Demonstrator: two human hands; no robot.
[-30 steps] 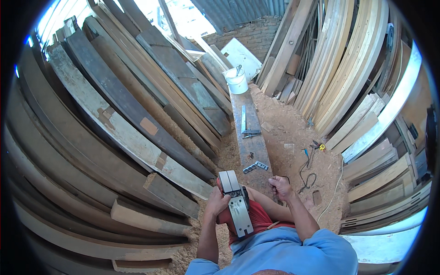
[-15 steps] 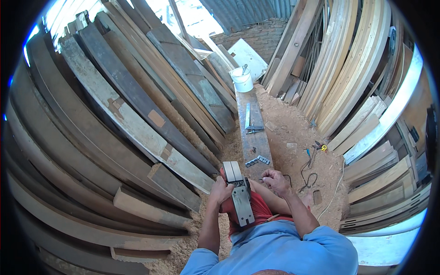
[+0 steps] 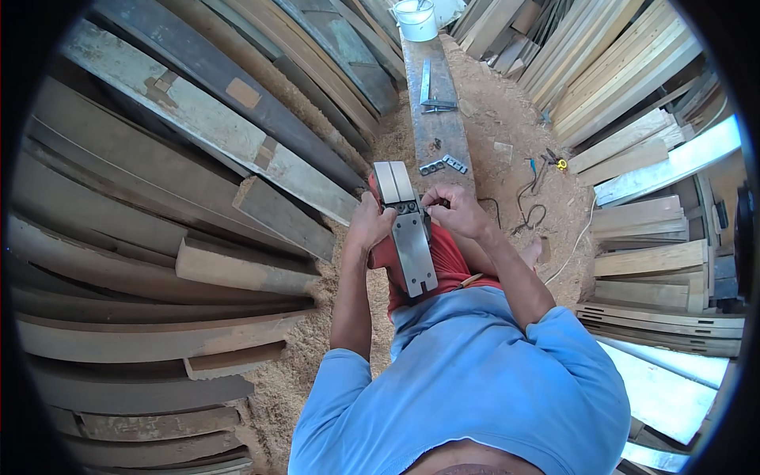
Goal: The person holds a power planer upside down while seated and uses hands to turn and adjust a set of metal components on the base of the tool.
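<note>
Far left, rough grey and brown weathered planks (image 3: 198, 150) lean in a stack, with sawdust on the floor (image 3: 507, 111) beyond them. Near the middle, the left hand (image 3: 367, 223) is wrapped around the side of an upturned electric hand planer with a flat grey metal sole (image 3: 408, 237), which lies across the person's lap over red shorts, sole facing up. The right hand (image 3: 453, 210) is curled narrow at the planer's cutter area near the front of the sole; whether it pinches a small tool or part there cannot be told.

By the look of it the planer is a dense, rigid lump of metal and plastic, heavy for its size. The smooth sole would be slippery, and the blade slot is best kept clear of fingers. The body sides, where the left hand sits, look like the sound place to grip.

Farther off, a long dark wooden worktop (image 3: 439, 127) carries small grey metal brackets (image 3: 443, 165), a steel try square (image 3: 431, 91) and a white plastic bucket (image 3: 416, 20). To the right, pale boards (image 3: 625, 79) are stacked.
</note>
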